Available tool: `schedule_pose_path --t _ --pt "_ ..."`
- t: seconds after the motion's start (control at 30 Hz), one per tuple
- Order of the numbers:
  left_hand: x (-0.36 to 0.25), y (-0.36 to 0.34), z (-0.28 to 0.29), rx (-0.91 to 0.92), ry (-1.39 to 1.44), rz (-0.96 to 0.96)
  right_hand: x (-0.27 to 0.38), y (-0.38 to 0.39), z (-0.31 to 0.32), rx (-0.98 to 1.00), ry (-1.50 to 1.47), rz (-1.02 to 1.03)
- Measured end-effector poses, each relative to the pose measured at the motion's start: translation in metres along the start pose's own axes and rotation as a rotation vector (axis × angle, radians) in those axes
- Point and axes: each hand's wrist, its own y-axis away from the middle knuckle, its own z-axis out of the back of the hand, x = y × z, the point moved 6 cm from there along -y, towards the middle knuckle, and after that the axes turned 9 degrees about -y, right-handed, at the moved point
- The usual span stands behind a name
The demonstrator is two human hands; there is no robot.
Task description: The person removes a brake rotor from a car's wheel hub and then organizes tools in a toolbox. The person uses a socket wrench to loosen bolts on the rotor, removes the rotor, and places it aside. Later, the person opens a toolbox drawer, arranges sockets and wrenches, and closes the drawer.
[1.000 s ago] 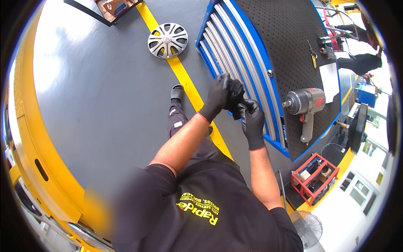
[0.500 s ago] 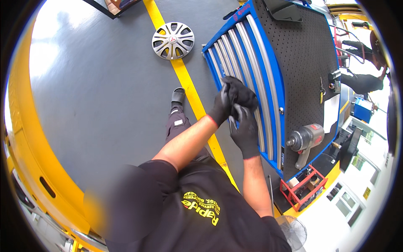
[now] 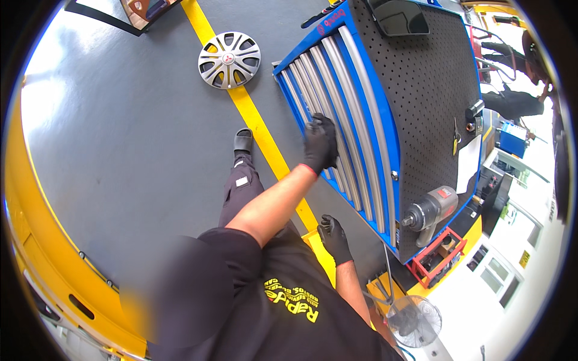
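My left hand (image 3: 316, 150), in a black glove, is closed in front of the drawer fronts of a blue tool cabinet (image 3: 394, 141). A dark bundle like a black cloth (image 3: 327, 127) is bunched in its fingers, hard to tell apart from the glove. Whether the hand touches the silver drawer handles (image 3: 355, 129) cannot be seen. Lower down, close to my body, my right hand (image 3: 336, 242), also black-gloved, holds nothing visible, its fingers loosely bent and apart.
On the cabinet's perforated black top are an impact wrench (image 3: 432, 212), a key (image 3: 456, 144), a white paper (image 3: 468, 165) and a mirror-like panel (image 3: 400, 17). A wheel cover (image 3: 229, 59) lies on the yellow floor line. Near the cabinet stand a red-framed rack (image 3: 438, 256) and a fan (image 3: 414, 322).
My right hand has come away from the black bundle and dropped back toward my body. My left hand stays by the drawers, keeping the bundle. The view has shifted slightly.
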Motion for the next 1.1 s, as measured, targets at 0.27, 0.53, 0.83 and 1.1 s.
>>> schedule_pose_path --t 0.27,0.53,0.83,1.1 --pt "0.144 -0.065 -0.082 0.012 1.550 0.880 -0.054 0.014 0.000 -0.004 -0.035 0.026" --pt "0.000 -0.027 0.007 -0.232 2.849 1.106 -0.127 0.049 0.034 -0.055 -0.337 -0.094" --pt "0.009 -0.033 -0.025 0.068 2.886 0.828 -0.042 -0.019 0.088 -0.502 0.009 0.325" --pt "0.083 0.062 -0.101 -0.050 2.542 1.307 0.023 -0.029 0.017 -0.412 0.551 0.323"
